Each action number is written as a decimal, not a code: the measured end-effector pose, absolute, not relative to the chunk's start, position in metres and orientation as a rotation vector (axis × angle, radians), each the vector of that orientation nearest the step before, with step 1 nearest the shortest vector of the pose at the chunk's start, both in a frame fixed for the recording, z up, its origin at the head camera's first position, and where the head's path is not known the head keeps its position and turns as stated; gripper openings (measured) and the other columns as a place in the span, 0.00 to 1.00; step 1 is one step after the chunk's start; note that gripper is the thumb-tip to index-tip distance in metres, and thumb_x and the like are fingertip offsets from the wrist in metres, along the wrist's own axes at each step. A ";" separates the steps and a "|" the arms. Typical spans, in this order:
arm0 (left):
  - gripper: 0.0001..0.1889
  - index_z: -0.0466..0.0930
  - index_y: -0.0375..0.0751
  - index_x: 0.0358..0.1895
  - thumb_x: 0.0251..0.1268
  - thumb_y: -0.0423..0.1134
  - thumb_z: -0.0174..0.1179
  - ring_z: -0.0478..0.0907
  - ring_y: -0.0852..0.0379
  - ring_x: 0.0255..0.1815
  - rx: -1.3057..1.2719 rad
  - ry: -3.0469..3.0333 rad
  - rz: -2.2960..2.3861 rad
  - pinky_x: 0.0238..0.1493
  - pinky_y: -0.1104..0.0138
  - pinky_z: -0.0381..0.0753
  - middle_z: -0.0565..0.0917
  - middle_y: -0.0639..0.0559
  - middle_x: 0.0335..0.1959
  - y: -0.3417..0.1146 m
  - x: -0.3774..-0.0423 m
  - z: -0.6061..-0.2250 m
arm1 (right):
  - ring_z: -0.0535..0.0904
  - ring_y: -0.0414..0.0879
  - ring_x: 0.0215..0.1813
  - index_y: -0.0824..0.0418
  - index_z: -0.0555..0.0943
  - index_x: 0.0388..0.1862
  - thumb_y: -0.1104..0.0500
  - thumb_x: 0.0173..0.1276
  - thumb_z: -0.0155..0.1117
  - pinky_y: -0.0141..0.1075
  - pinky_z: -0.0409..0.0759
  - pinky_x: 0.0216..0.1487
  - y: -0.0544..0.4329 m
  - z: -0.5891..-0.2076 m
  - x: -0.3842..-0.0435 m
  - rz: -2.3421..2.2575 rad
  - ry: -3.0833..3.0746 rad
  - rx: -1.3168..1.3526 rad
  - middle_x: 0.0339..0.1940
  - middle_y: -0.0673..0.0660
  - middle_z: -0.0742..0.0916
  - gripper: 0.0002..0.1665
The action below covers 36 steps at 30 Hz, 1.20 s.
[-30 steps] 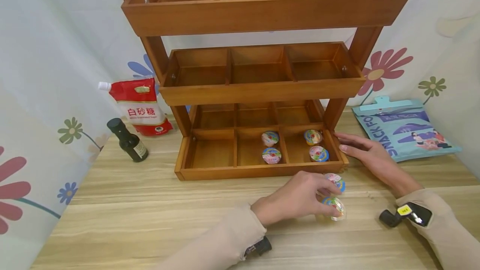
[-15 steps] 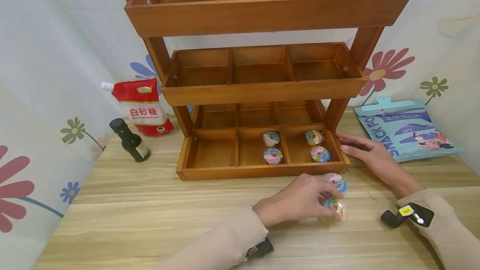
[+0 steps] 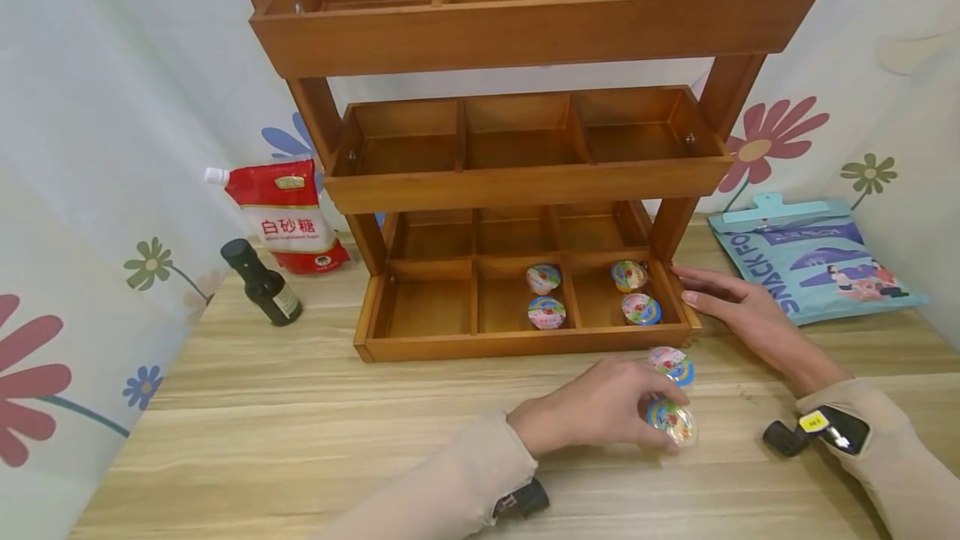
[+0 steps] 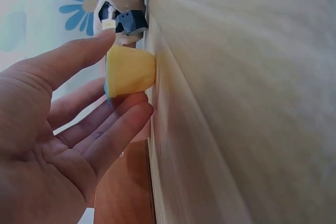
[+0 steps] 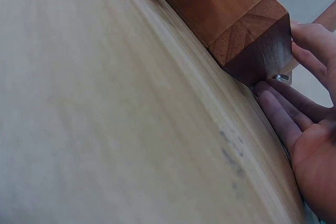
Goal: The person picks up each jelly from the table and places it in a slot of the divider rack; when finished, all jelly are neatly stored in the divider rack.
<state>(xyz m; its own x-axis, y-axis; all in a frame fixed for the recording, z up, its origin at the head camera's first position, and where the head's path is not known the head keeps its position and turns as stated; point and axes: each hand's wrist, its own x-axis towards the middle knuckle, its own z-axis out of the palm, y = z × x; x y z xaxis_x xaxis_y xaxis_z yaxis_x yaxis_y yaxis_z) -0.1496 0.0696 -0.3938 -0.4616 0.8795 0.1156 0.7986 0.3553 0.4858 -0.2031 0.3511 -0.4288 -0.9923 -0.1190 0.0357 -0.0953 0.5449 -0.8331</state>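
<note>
My left hand (image 3: 600, 407) curves its thumb and fingers round a small jelly cup (image 3: 671, 421) on the table in front of the wooden rack (image 3: 525, 345). In the left wrist view this jelly cup (image 4: 130, 71) has a yellow body, its base right at the tabletop, with the thumb at its rim and fingers on the opposite side. A second jelly cup (image 3: 671, 365) with a printed lid is just behind it. My right hand (image 3: 731, 307) rests straight fingers against the right end of the rack's bottom tray; in the right wrist view its fingertips (image 5: 268, 98) touch that wooden corner.
Two jelly cups stand in the bottom middle compartment, including one jelly cup (image 3: 547, 312); two more, including a jelly cup (image 3: 641, 308), are in the right one. Left of the rack stand a red sugar pouch (image 3: 288, 223) and dark bottle (image 3: 262, 283). A blue snack bag (image 3: 813, 261) lies right.
My left thumb and forefinger have shifted slightly toward the near edge, uncovering more of the jelly cup's lid. The cup has barely moved. My right hand stays at the rack.
</note>
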 end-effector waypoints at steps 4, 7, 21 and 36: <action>0.23 0.90 0.49 0.58 0.61 0.50 0.80 0.74 0.75 0.43 1.516 2.433 0.739 0.49 0.86 0.67 0.89 0.65 0.49 0.069 -0.150 -0.394 | 0.71 0.29 0.67 0.47 0.74 0.80 0.41 0.80 0.64 0.21 0.70 0.57 0.351 -0.429 -0.204 -1.475 2.739 -0.194 0.76 0.52 0.79 0.34; 0.24 0.89 0.49 0.59 0.61 0.49 0.80 0.73 0.73 0.41 1.513 2.423 0.746 0.47 0.85 0.67 0.88 0.66 0.48 0.069 -0.150 -0.394 | 0.71 0.29 0.67 0.47 0.75 0.80 0.42 0.80 0.65 0.21 0.70 0.58 0.351 -0.429 -0.204 -1.494 2.729 -0.172 0.75 0.50 0.80 0.33; 0.22 0.89 0.48 0.57 0.61 0.47 0.80 0.70 0.72 0.33 1.498 2.404 0.753 0.40 0.84 0.68 0.84 0.68 0.37 0.067 -0.149 -0.392 | 0.71 0.27 0.65 0.51 0.74 0.80 0.44 0.81 0.65 0.19 0.69 0.57 0.354 -0.432 -0.205 -1.509 2.726 -0.180 0.72 0.44 0.81 0.33; 0.21 0.89 0.48 0.58 0.62 0.46 0.79 0.77 0.79 0.37 1.392 2.378 0.917 0.43 0.85 0.74 0.87 0.66 0.44 0.049 -0.154 -0.372 | 0.73 0.28 0.64 0.48 0.75 0.80 0.41 0.80 0.64 0.20 0.71 0.57 0.351 -0.431 -0.204 -1.493 2.731 -0.180 0.72 0.47 0.81 0.33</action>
